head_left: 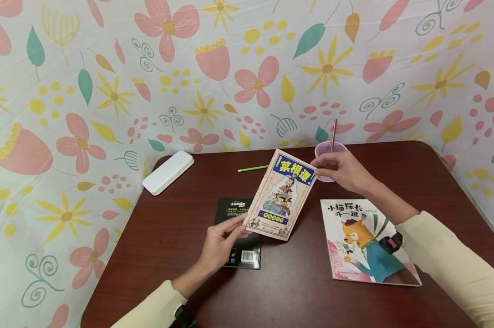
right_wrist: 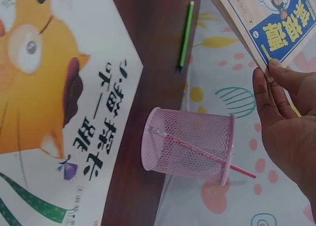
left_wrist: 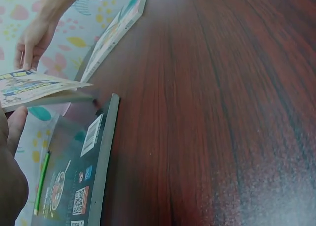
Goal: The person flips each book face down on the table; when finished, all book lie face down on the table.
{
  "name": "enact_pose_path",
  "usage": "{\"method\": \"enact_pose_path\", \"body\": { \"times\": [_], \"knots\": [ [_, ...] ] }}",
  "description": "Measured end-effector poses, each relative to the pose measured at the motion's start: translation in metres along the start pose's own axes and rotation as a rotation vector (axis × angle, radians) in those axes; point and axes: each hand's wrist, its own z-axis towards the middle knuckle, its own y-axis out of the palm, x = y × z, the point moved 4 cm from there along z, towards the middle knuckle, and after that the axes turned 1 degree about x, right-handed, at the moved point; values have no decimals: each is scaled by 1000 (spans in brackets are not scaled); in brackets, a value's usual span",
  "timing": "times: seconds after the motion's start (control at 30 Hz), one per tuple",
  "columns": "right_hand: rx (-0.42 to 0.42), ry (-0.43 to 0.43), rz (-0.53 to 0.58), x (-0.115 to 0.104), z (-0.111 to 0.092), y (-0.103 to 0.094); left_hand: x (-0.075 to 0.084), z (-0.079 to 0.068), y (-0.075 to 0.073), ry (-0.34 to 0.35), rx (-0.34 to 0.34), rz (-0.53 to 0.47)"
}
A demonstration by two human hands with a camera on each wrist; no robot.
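Note:
A beige book (head_left: pixel 280 196) with a blue title band is held tilted above the table between both hands. My left hand (head_left: pixel 221 243) pinches its lower left corner, thumb on the cover. At the upper right corner my right hand (head_left: pixel 345 169) pinches it between thumb and fingers, as the right wrist view also shows. Under the raised book, partly hidden by it, a black book (head_left: pixel 248 246) lies with its barcode side up. A picture book (head_left: pixel 365 241) with an orange cat on its cover lies beneath my right forearm.
A pink mesh pen cup (right_wrist: pixel 190 144) with one pink pencil in it stands at the back, behind my right hand. A green pencil (head_left: pixel 252 168) lies near the back edge. On the far left of the dark wooden table (head_left: pixel 148 269) is a white case (head_left: pixel 169 172).

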Motion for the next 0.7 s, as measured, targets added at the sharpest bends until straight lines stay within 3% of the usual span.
{"method": "enact_pose_path", "body": {
  "times": [0.3, 0.5, 0.7],
  "knots": [
    [95, 47, 50, -8, 1, -5, 4, 2, -5, -41, 143, 65],
    [126, 56, 128, -10, 1, -7, 6, 3, -8, -54, 187, 77],
    [136, -1, 229, -11, 1, -8, 8, 5, -10, -8, 210, 96]
  ]
}}
